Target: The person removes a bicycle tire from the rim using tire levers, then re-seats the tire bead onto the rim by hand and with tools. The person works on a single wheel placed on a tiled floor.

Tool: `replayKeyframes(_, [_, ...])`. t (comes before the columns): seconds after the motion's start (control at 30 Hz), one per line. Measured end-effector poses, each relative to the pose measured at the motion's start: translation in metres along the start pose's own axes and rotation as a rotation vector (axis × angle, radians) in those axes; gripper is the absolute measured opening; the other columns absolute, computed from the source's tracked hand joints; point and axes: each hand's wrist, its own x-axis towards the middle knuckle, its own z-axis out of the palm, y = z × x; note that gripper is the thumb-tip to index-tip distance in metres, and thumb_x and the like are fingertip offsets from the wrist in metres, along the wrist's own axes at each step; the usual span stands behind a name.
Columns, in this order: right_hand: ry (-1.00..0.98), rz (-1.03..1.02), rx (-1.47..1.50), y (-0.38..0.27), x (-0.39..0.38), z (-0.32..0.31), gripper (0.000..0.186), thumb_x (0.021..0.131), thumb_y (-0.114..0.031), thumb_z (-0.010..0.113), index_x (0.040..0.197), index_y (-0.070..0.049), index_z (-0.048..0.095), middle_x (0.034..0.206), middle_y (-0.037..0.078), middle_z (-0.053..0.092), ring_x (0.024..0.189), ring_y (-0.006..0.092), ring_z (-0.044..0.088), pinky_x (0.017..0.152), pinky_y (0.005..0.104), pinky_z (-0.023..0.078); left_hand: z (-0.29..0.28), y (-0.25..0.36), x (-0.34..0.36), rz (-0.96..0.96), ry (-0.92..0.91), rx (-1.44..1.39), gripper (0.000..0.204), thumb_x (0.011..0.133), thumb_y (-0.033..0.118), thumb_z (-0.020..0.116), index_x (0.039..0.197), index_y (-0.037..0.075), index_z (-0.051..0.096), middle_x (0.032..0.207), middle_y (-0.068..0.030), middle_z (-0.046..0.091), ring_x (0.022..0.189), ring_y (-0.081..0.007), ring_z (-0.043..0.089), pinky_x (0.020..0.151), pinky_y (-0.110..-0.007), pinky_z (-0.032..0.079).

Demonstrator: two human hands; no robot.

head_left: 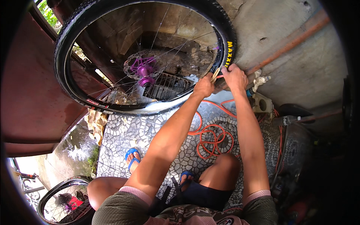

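A bicycle wheel [228, 33] with a black tyre, thin spokes and a purple hub [144, 71] with a disc rotor fills the upper middle. Whitish material coats the lower part of the rim. My left hand [203, 85] is closed at the rim's right side, around a pale tan strip [216, 75] or the tyre edge; which one is unclear. Just right of it, my right hand [235, 78] is closed by the tyre, its fingertips on a thin pinkish-orange piece [220, 76] too small to identify.
An orange hose [212, 138] coils on the pebbled floor [116, 135]. A rusty pipe [281, 48] with a tap [261, 80] runs along the wall at right, near a dark bottle [283, 120]. A maroon metal panel [35, 86] stands left; another wheel [52, 198] lies lower left.
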Motion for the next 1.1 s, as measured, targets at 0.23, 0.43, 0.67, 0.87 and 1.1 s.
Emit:
replayKeyframes(0.23, [0.023,-0.042,-0.076,-0.006,-0.002,0.013,0.077,0.086,-0.077,0.063,0.107,-0.005,0.077,0.105,0.028,0.075,0.106,0.0479,0.070,0.094,0.0553,0.053,-0.014,-0.026,-0.010,0.114,0.042,0.026,0.032,0.092,0.008,0.055,0.116,0.014,0.075,0.120,-0.0220,0.071,0.113,-0.0433,0.067,0.099,-0.053,0.052])
replayKeyframes(0.43, [0.025,-0.079,-0.115,-0.027,0.008,0.019,0.077,0.090,-0.075,0.059,0.100,-0.001,0.079,0.104,0.031,0.074,0.106,0.0502,0.069,0.095,0.0558,0.053,-0.020,-0.053,-0.026,0.169,0.064,-0.047,0.027,0.089,0.015,0.057,0.106,0.005,0.075,0.115,-0.0249,0.071,0.110,-0.0444,0.067,0.098,-0.052,0.052])
replayKeyframes(0.67, [-0.084,-0.098,0.121,0.045,0.018,0.024,0.041,0.090,-0.037,0.068,0.114,-0.005,0.076,0.113,0.026,0.074,0.111,0.0449,0.069,0.098,0.0501,0.053,-0.027,-0.115,-0.081,-0.110,-0.241,0.171,0.058,0.090,0.056,0.066,0.107,0.001,0.077,0.110,-0.0278,0.074,0.109,-0.0435,0.071,0.098,-0.050,0.055])
replayKeyframes(0.87, [-0.274,-0.194,0.199,0.042,0.023,0.020,0.037,0.086,-0.028,0.069,0.111,0.000,0.075,0.111,0.027,0.074,0.111,0.0440,0.069,0.096,0.0480,0.053,-0.055,-0.255,-0.124,0.180,-0.426,0.487,0.039,0.090,0.018,0.065,0.129,0.011,0.064,0.114,-0.0277,0.068,0.112,-0.0437,0.068,0.097,-0.052,0.055])
replayKeyframes(1.1, [-0.121,-0.185,0.078,0.034,0.005,0.022,0.032,0.087,-0.022,0.069,0.106,0.004,0.073,0.101,0.026,0.075,0.102,0.0419,0.072,0.090,0.0455,0.054,-0.235,-0.338,-0.218,-0.025,-0.762,1.307,0.039,0.095,0.019,0.060,0.133,0.012,0.070,0.128,-0.0106,0.072,0.127,-0.0351,0.063,0.104,-0.049,0.051])
